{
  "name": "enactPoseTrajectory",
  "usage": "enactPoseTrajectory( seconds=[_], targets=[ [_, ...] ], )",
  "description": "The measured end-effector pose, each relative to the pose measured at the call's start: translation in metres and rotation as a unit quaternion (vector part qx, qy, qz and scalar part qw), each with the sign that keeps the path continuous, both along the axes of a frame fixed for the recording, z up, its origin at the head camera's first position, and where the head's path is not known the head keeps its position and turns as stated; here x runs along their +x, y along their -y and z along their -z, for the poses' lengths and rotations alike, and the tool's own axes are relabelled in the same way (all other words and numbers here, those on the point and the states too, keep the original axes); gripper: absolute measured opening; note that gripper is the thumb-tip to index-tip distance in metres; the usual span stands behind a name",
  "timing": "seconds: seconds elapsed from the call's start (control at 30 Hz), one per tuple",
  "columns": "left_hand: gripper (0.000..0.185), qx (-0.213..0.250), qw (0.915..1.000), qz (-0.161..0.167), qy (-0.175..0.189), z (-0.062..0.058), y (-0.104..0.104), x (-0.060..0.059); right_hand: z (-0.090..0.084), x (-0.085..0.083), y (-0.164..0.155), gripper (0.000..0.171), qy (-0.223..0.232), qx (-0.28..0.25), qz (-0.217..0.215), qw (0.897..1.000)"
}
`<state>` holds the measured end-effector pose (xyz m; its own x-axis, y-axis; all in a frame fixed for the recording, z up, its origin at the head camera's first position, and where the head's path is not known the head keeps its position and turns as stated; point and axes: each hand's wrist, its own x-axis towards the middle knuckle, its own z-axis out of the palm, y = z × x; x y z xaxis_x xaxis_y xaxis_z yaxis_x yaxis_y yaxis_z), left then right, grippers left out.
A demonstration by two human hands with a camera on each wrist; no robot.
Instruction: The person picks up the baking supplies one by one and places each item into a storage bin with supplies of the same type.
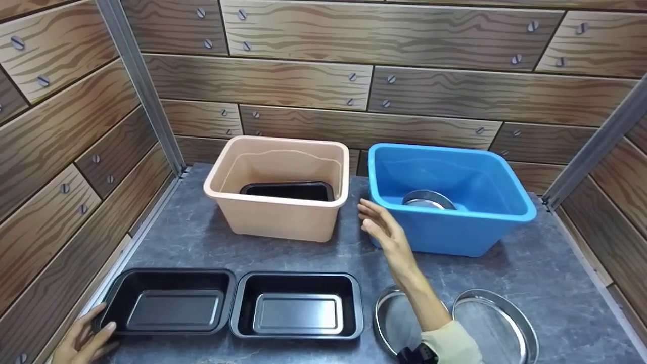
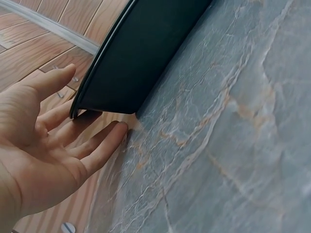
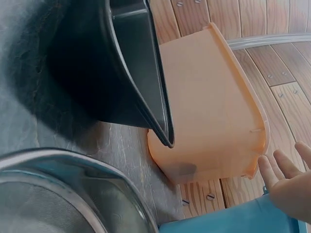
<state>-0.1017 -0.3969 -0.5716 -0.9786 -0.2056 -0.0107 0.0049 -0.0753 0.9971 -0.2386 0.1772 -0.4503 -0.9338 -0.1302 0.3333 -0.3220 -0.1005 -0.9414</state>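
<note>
You are working over a grey, marble-veined counter [image 1: 202, 237] walled by printed wood-plank panels [image 1: 60, 126] with painted screw heads. At the upper right of the head view a glossy blue plastic tub [image 1: 455, 227] is sitting with a round steel pan [image 1: 428, 199] inside it; left of it, at centre, a matte peach tub [image 1: 278, 217] is holding a black tray. Along the bottom edge, two round steel pans [image 1: 498, 321] with rolled rims are lying at the right, and two rectangular black non-stick trays are lying side by side at the left. Your right hand [image 1: 384, 230] is hovering in the gap between the tubs, fingers straight and spread, gripping nothing. Your left hand [image 1: 83, 341] is lying open at the lower left, fingertips [image 2: 104, 133] touching the outer corner of the left tray [image 1: 169, 301]. No writing is showing anywhere.
</note>
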Motion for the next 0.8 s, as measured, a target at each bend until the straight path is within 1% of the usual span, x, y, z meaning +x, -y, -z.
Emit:
enactPoseTrajectory(
  seconds=[0.03,0.07,0.17,0.27,0.37,0.5,0.57,0.63,0.67,0.73,0.8],
  targets=[
    [0.048,0.013,0.9998,0.003,-0.012,0.000,-0.001,0.000,0.000,-0.001,0.001,0.044,0.003,-0.004,0.000,1.000],
    [0.048,0.020,0.9996,0.006,-0.016,0.000,-0.003,0.000,0.001,-0.002,0.002,0.044,0.008,-0.007,0.001,1.000],
    [0.052,0.028,0.9996,0.004,-0.009,-0.002,-0.007,-0.002,0.003,-0.007,0.004,0.045,0.022,-0.019,0.001,1.000],
    [0.055,0.030,0.9995,-0.001,0.014,-0.005,-0.010,-0.004,0.006,-0.013,0.006,0.046,0.040,-0.034,0.003,0.999],
    [0.061,0.037,0.9984,-0.005,0.041,-0.009,-0.014,-0.007,0.007,-0.021,0.010,0.047,0.054,-0.043,0.011,0.998],
    [0.073,0.045,0.9961,-0.005,0.076,-0.012,-0.016,-0.011,0.006,-0.029,0.018,0.051,0.058,-0.028,0.019,0.998],
    [0.075,0.050,0.9945,-0.007,0.092,-0.013,-0.016,-0.012,0.003,-0.032,0.022,0.052,0.056,-0.017,0.019,0.998],
    [0.076,0.063,0.9930,-0.008,0.099,-0.012,-0.016,-0.013,0.001,-0.034,0.026,0.052,0.052,-0.009,0.022,0.998],
    [0.075,0.071,0.9927,-0.007,0.097,-0.012,-0.015,-0.012,0.000,-0.035,0.027,0.052,0.050,-0.006,0.025,0.998],
    [0.071,0.079,0.9935,-0.004,0.081,-0.010,-0.014,-0.012,-0.002,-0.036,0.030,0.051,0.050,-0.007,0.030,0.998],
    [0.067,0.092,0.9944,0.003,0.052,-0.008,-0.013,-0.010,-0.002,-0.038,0.033,0.051,0.052,-0.007,0.035,0.998]
  ],
)
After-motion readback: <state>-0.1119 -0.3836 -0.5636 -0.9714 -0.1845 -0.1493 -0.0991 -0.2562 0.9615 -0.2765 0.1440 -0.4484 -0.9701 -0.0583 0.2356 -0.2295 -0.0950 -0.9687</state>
